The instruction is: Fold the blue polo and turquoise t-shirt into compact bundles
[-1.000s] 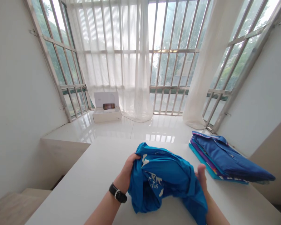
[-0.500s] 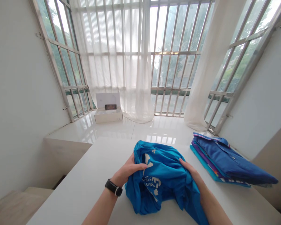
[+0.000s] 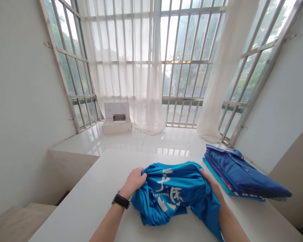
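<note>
Left hand (image 3: pixel 134 183) and right hand (image 3: pixel 212 183) are grasping a rumpled bright-blue fabric shirt with white print (image 3: pixel 166 193) at opposite sides, right fingers mostly hidden; shirt is lying on the flat white counter (image 3: pixel 91 201), left of a stack of folded blue and purple garments (image 3: pixel 247 174).

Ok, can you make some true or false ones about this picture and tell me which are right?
1. The left hand and right hand both touch the blue shirt. True.
2. The watch is on the right arm. False: it is on the left arm.
3. The shirt has white writing on it. True.
4. The folded clothes are left of the shirt. False: they are on its right.
5. The white box has its lid up. True.
</note>
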`<state>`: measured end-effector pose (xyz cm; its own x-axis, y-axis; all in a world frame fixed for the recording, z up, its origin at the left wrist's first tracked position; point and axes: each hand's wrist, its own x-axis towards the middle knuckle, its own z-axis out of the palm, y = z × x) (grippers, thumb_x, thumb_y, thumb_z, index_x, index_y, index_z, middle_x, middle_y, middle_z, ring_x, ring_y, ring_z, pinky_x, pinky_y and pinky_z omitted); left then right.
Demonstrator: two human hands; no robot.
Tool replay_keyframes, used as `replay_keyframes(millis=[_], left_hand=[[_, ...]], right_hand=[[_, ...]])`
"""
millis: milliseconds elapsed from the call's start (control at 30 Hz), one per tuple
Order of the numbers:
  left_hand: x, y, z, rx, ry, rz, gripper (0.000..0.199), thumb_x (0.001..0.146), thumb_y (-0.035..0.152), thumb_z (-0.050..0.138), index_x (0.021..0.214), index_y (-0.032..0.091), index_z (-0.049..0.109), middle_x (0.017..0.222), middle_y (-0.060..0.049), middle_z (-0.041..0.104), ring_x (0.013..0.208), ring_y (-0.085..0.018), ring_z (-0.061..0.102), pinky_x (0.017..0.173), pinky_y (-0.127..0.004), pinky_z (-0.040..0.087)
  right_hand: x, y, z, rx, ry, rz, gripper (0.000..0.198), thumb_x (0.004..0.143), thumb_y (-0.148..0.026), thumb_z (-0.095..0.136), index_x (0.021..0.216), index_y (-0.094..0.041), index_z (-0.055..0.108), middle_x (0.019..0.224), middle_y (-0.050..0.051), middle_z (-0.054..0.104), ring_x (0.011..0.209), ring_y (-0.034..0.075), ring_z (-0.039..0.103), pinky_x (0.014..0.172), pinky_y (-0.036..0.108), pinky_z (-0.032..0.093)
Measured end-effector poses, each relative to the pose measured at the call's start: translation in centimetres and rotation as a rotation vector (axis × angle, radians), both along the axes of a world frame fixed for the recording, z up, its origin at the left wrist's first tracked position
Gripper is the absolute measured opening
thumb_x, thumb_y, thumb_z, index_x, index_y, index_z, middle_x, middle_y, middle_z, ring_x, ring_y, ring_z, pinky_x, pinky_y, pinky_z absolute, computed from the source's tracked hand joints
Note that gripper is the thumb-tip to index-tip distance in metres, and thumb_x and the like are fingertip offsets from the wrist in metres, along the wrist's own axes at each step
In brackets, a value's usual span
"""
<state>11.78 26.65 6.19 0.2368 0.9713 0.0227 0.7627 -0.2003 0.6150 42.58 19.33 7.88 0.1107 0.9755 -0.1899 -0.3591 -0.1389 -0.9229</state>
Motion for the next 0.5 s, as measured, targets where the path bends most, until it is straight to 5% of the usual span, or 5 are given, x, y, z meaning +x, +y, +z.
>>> replay_keyframes(millis=[133, 267, 400, 500], left_hand=[[-1.6, -2.1, 0.2, 0.023, 0.089, 0.032, 0.014, 0.082, 0.017, 0.044, 0.076, 0.019, 0.057, 0.077, -0.005, 0.064, 0.078, -0.022, 0.060, 0.073, -0.030, 0.042], [-2.3, -6.8, 0.8, 0.009, -0.021, -0.172, 0.023, 0.077, 0.009, 0.041, 0.088, 0.020, 0.058, 0.086, -0.002, 0.067, 0.080, -0.018, 0.060, 0.077, -0.027, 0.044], [-3.9, -12.4, 2.5, -0.160, -0.374, -0.451, 0.036, 0.072, 0.010, 0.042, 0.100, 0.020, 0.064, 0.103, -0.003, 0.069, 0.096, -0.022, 0.061, 0.091, -0.032, 0.046], [-7.1, -16.1, 4.0, -0.394, -0.592, -0.407, 0.037, 0.072, 0.015, 0.051, 0.103, 0.021, 0.069, 0.110, -0.001, 0.071, 0.108, -0.027, 0.060, 0.099, -0.037, 0.045]], right_hand=[[-1.0, -0.7, -1.7, 0.052, -0.276, 0.081, 0.049, 0.069, -0.058, 0.075, 0.098, -0.019, 0.075, 0.090, 0.007, 0.079, 0.094, 0.033, 0.072, 0.088, 0.046, 0.058], [-2.8, -3.2, -3.1, 0.217, -0.629, 0.184, 0.059, 0.075, -0.068, 0.064, 0.107, -0.020, 0.074, 0.117, 0.008, 0.073, 0.119, 0.034, 0.060, 0.110, 0.047, 0.041], [-3.3, -8.3, -1.8, 0.159, -0.794, 0.359, 0.068, 0.078, -0.073, 0.055, 0.119, -0.021, 0.070, 0.130, 0.008, 0.066, 0.129, 0.035, 0.053, 0.114, 0.048, 0.036], [-1.3, -13.5, 0.5, 0.061, -0.766, 0.362, 0.064, 0.075, -0.072, 0.059, 0.119, -0.027, 0.071, 0.129, 0.007, 0.067, 0.122, 0.036, 0.059, 0.105, 0.045, 0.048]])
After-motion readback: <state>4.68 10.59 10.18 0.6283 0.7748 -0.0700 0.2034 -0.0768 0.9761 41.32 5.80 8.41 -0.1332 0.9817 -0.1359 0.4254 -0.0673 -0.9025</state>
